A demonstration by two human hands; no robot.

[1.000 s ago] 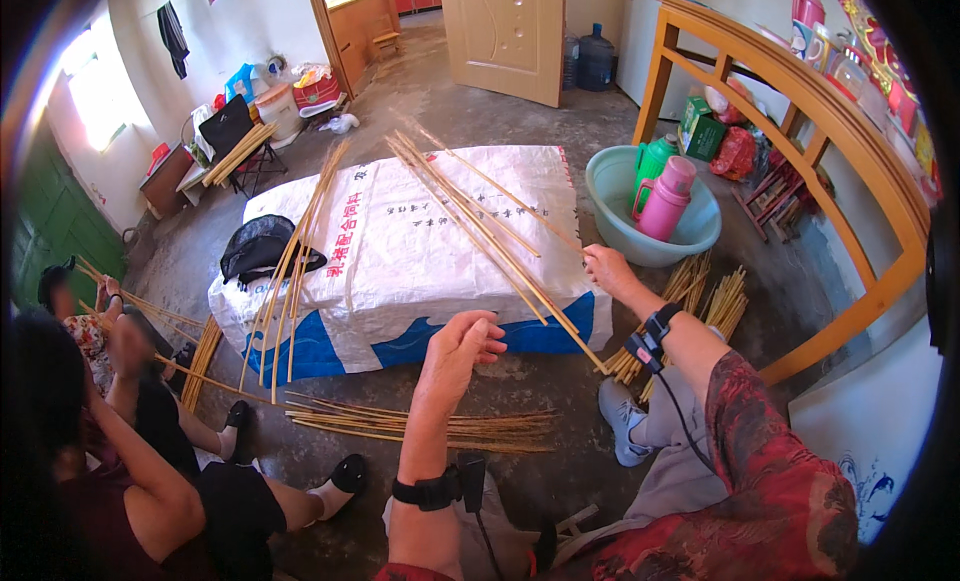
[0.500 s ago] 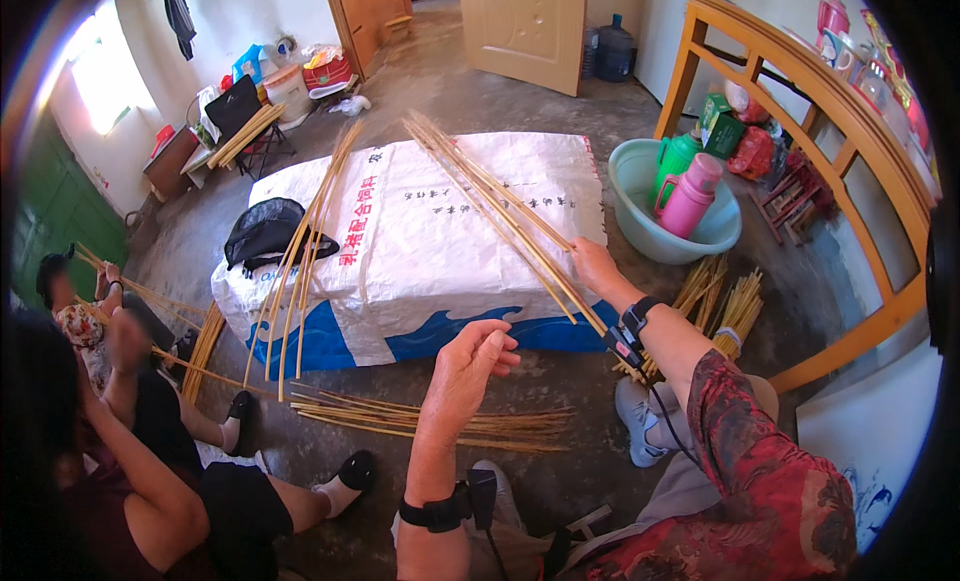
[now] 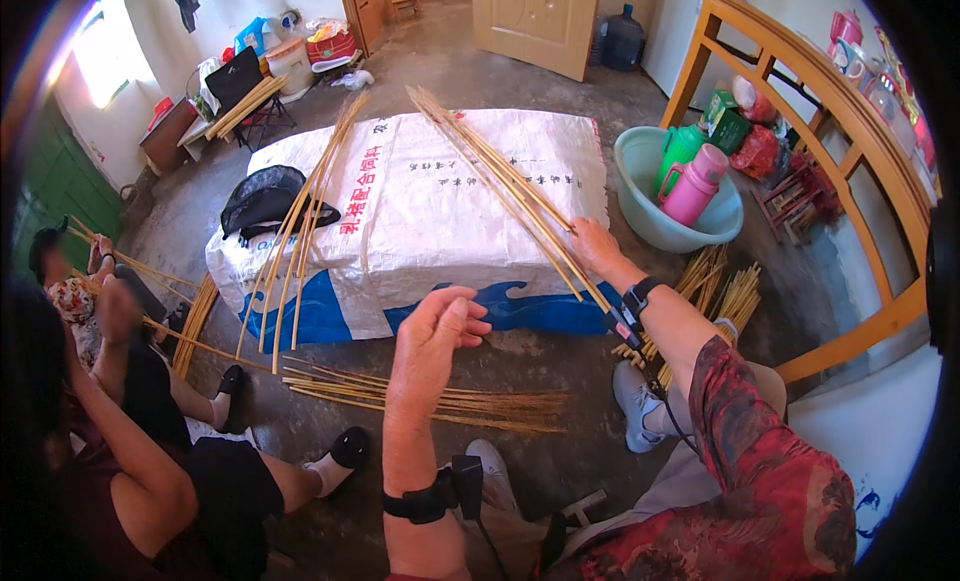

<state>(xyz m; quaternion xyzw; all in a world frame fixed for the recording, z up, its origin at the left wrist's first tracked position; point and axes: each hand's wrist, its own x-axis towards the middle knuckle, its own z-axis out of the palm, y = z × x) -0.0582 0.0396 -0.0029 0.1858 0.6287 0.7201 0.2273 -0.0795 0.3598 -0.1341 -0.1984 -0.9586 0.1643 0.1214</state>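
Note:
Several long thin bamboo strips (image 3: 495,171) lie in a slanting bunch on a white woven sack cover (image 3: 400,231) with a blue lower band. My right hand (image 3: 590,239) has its fingers closed on the strips near their lower half. My left hand (image 3: 445,321) hangs in the air before the cover's front edge, fingers loosely bent and apart, holding nothing. Another group of strips (image 3: 300,231) lies to the left beside a black mesh bag (image 3: 255,196). More strips (image 3: 420,401) lie on the floor below my left hand.
Two seated co-workers (image 3: 120,421) are at the left, one handling strips. At right stand a blue basin (image 3: 650,231) with two flasks, bamboo bundles (image 3: 735,306) and a wooden frame (image 3: 850,181). A folding chair (image 3: 240,91) holds strips. An open door (image 3: 530,31) is behind.
My right hand has moved left, bringing its strip in alongside the others in the bunch. My left hand stays raised with little change. The whole view has shifted slightly.

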